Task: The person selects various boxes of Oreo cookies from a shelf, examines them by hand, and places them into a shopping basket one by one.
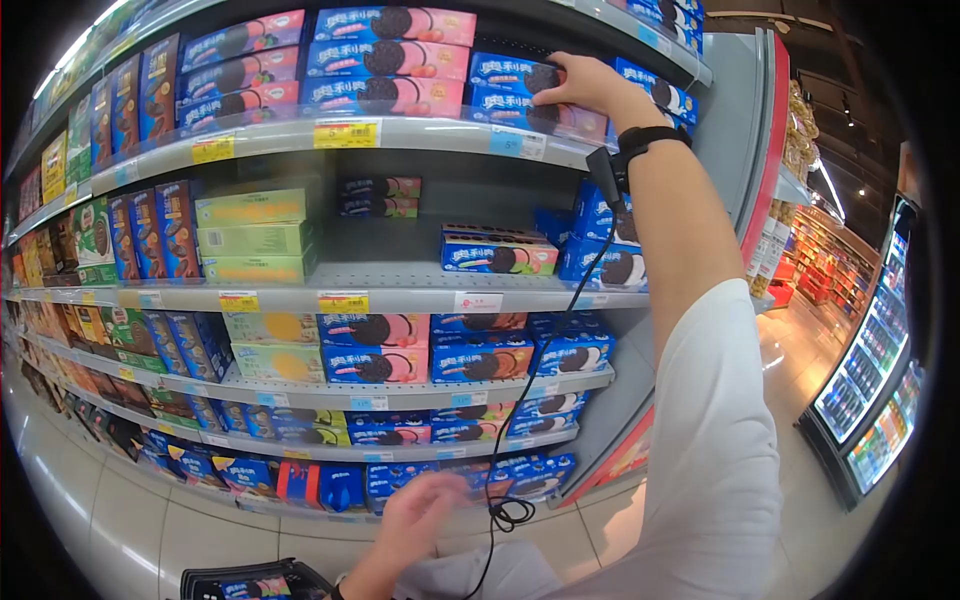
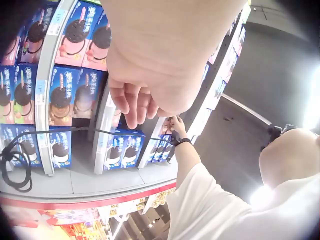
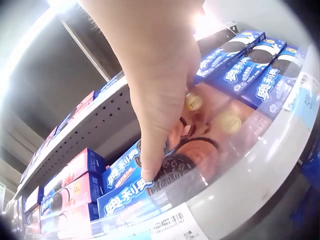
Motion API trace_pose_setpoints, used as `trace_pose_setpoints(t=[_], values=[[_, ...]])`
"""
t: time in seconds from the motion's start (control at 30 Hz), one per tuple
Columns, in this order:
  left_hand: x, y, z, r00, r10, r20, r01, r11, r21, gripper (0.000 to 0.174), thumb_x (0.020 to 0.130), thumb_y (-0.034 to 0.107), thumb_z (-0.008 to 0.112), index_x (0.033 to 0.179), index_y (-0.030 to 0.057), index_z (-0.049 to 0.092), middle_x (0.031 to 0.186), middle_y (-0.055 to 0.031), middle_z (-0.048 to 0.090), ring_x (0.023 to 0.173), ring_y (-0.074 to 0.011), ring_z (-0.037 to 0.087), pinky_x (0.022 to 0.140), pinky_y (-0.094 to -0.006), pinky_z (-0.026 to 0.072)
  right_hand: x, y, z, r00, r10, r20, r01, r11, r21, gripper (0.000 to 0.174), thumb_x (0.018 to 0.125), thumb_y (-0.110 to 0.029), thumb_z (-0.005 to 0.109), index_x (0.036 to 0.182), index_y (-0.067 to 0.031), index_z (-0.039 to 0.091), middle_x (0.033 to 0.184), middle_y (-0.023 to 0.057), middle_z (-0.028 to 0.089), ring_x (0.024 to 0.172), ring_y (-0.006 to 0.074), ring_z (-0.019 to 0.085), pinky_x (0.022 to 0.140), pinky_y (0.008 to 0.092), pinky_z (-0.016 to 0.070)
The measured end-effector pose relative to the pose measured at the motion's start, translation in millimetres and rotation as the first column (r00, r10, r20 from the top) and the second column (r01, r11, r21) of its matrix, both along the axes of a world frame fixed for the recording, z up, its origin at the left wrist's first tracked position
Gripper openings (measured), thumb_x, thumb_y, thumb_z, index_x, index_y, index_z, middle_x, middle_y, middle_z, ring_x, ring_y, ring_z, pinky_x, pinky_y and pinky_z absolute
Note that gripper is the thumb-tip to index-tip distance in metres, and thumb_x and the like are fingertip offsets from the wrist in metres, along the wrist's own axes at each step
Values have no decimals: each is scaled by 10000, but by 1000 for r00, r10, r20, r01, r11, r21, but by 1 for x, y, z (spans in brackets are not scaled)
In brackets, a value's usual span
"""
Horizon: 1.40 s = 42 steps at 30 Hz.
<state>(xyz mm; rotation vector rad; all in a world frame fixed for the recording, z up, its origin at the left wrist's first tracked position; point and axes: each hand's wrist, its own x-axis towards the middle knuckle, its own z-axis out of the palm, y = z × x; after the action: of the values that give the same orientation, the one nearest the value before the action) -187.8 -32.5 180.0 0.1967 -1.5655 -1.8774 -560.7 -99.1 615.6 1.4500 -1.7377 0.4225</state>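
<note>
On the upper shelf my right hand [image 1: 592,85] grips the top blue-and-brown cookie box [image 1: 505,74] of a short stack. In the right wrist view the thumb [image 3: 152,162] presses the box's front, while the other fingers are hidden behind the hand. A second cookie box [image 3: 116,200] lies directly below, behind the clear shelf lip. Low down, my left hand [image 1: 425,510] hangs blurred in front of the bottom shelves, holding nothing. Its fingers [image 2: 131,102] dangle loosely bent in the left wrist view.
Pink cookie boxes [image 1: 390,60] are stacked left of the right hand, blue-and-white boxes [image 3: 250,65] to its right. A black cable [image 1: 520,400] hangs from the right wrist, looped near the floor. A black basket [image 1: 300,572] with boxes stands bottom left. A drinks cooler [image 1: 865,370] is far right.
</note>
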Motion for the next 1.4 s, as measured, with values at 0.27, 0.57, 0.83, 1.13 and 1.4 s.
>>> trace_pose_setpoints(t=[0.27,0.57,0.83,1.13,1.4], values=[[2,4,-13,1000,-1,-4,1,1000,8,202,911,38,506,1098,-26,552,1035,-93,614,903,-154,612,803,-276,477,22,18,6,972,-149,-181,147,989,-28,732,602,-483,772,1170,-76,554,1029,141,613,995,312,595,828,392,489],[30,27,-5,995,98,16,-96,990,-106,201,901,25,521,1094,-11,561,983,-83,634,862,-152,623,786,-278,487,83,128,-58,985,-142,-94,117,965,-236,579,648,-414,763,1070,-70,566,980,123,618,939,308,603,786,390,488],[50,51,-16,975,222,8,-218,963,-158,316,847,44,613,1149,-3,532,1035,-92,617,932,-159,614,786,-280,484,173,219,-315,728,359,584,-349,927,-136,757,537,-291,873,1144,-6,523,1030,141,578,958,262,581,856,339,463],[79,78,-12,967,249,-46,-252,921,-296,936,648,147,813,1398,54,260,1319,-164,410,1220,-245,434,965,-378,400,255,243,-484,240,423,874,-609,766,-204,774,536,-210,885,1172,-17,487,1088,134,546,1001,241,559,866,337,452],[90,96,-31,940,341,7,-340,939,-51,660,693,20,748,1252,34,398,1179,-96,500,1081,-166,508,910,-310,433,271,245,-506,150,352,924,-671,722,-166,752,549,-189,869,1185,-41,495,1066,116,556,983,250,565,860,338,448]])
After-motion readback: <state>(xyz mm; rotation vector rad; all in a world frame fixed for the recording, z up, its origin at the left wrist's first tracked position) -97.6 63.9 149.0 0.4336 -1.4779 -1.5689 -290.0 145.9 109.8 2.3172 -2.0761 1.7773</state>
